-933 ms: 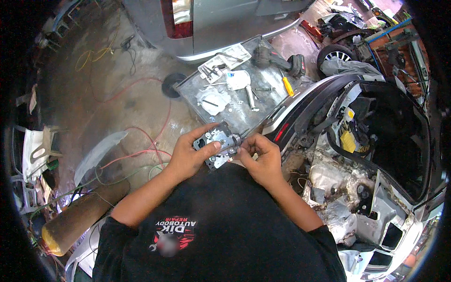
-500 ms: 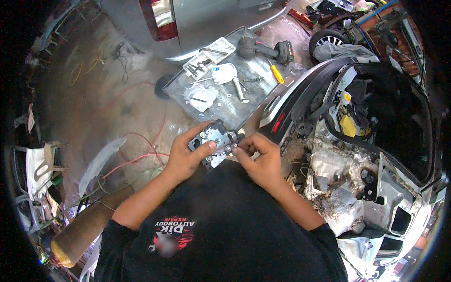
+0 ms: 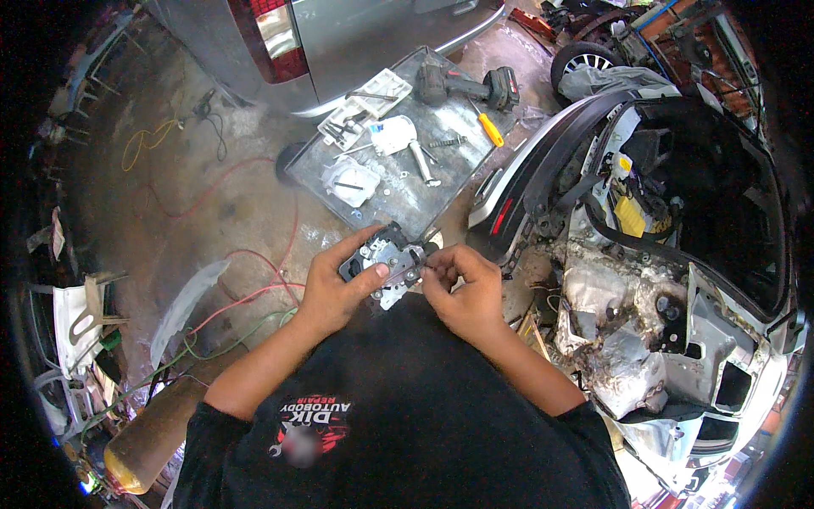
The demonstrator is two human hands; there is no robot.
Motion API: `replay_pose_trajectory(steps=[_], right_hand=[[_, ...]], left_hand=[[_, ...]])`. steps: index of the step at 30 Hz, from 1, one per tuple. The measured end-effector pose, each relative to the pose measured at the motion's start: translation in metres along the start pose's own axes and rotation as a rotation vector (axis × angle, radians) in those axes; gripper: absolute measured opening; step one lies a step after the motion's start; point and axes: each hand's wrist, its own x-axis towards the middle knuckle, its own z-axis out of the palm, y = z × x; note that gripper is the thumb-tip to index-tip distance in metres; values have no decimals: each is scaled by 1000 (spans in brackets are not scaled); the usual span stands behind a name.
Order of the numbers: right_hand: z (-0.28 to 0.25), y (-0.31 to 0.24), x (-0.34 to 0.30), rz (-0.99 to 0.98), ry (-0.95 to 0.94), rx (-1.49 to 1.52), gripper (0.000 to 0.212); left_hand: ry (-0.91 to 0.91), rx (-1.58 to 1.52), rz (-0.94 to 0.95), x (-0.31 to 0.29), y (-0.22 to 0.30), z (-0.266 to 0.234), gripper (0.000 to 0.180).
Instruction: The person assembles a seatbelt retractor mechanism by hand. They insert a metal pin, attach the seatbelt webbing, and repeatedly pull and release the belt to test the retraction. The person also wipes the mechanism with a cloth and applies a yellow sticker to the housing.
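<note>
In front of my chest is a metal and black plastic car latch mechanism point(image 3: 391, 257), with small round fasteners on its plate. My left hand point(image 3: 343, 276) grips it from the left side, thumb pressed across its face and the fingers partly hidden behind it. At the latch's right end, the thumb and index finger of my right hand point(image 3: 462, 284) pinch its edge, while the other fingers curl in. Whether a small part sits between those fingertips is hidden.
Beyond my hands stands a dark work table point(image 3: 386, 208) bearing a cordless impact wrench point(image 3: 466, 85), a yellow-handled screwdriver point(image 3: 489, 127), a white parts tray point(image 3: 365, 106) and a ratchet point(image 3: 424, 161). A stripped car body point(image 3: 627, 314) fills the right. A red hose point(image 3: 246, 297) crosses the floor.
The latch has turned slightly in my left hand. My right fingers have shifted a little at its right end. The surroundings have moved slightly in the view.
</note>
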Motion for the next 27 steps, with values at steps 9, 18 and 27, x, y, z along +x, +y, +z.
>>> replay_pose_trajectory(steps=[9, 18, 27], right_hand=[[10, 8, 0, -19, -20, 9, 16], [12, 2, 3, -77, -69, -23, 18], [13, 6, 5, -111, -102, -24, 18]], left_hand=[[41, -36, -24, -5, 3, -1, 58], [93, 8, 13, -10, -6, -4, 58], [78, -19, 3, -10, -7, -8, 56]])
